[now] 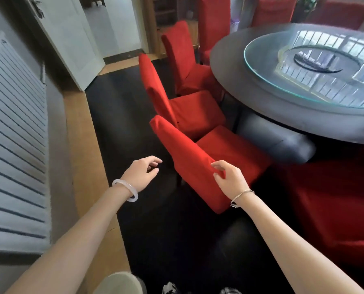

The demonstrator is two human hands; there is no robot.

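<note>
A chair with a red fabric cover (189,158) stands in front of me, its backrest leaning toward me. My right hand (229,177) rests on the top edge of that backrest near its right corner, fingers loosely bent against the cloth. My left hand (144,172) hovers to the left of the backrest, apart from it, fingers loosely curled and holding nothing. A pale bangle sits on my left wrist and a thin silver bracelet on my right.
Two more red-covered chairs (176,98) line the round dark table (251,96), which carries a glass turntable (316,66). A white radiator (13,145) runs along the left wall. A white door (66,39) stands open at the back. Dark floor lies between.
</note>
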